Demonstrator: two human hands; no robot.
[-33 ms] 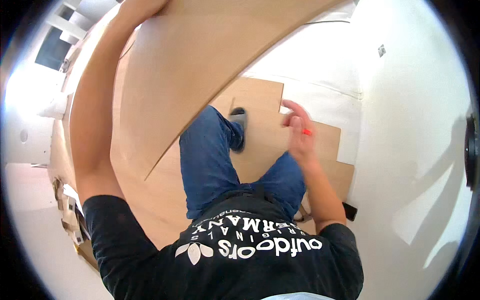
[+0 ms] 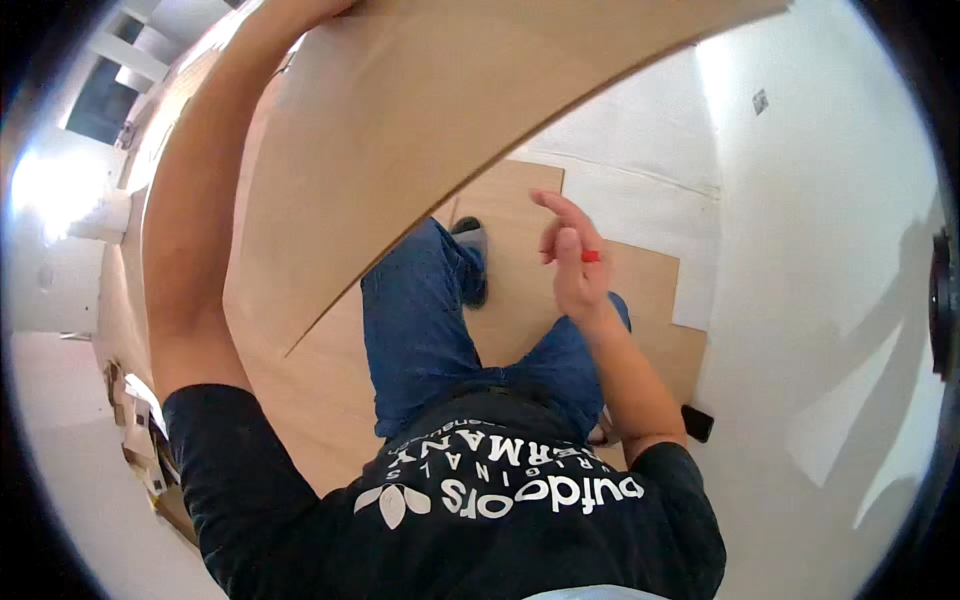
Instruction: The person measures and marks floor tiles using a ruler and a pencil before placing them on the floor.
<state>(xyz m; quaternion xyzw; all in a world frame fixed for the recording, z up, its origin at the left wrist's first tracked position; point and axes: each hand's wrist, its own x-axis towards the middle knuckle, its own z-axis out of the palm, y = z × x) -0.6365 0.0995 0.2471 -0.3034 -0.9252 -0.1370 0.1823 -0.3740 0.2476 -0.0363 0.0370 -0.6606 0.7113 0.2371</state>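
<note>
A wide, wood-coloured laminate plank [image 2: 400, 120] fills the upper middle of the view, raised above the floor and slanting from lower left to upper right. At the top edge my left hand [image 2: 335, 8] is closed on its far side; most of the fingers are cut off or hidden. My right hand [image 2: 575, 260] hovers over my right knee, apart from the plank. Its index finger points out and the thumb is raised, while the other fingers curl round a small red stick-like thing [image 2: 590, 256]. Only a short end of that shows, so its kind is unclear.
Laid floor planks [image 2: 645, 285] end in a stepped edge against white underlay [image 2: 640, 125]. A white wall [image 2: 800, 250] rises on the right. A black flat object [image 2: 698, 423] lies by my right elbow. Scraps and boxes [image 2: 140, 440] lie at the far left.
The plank's far end has shifted to the right. My right hand has moved slightly left and up, the red thing still in it.
</note>
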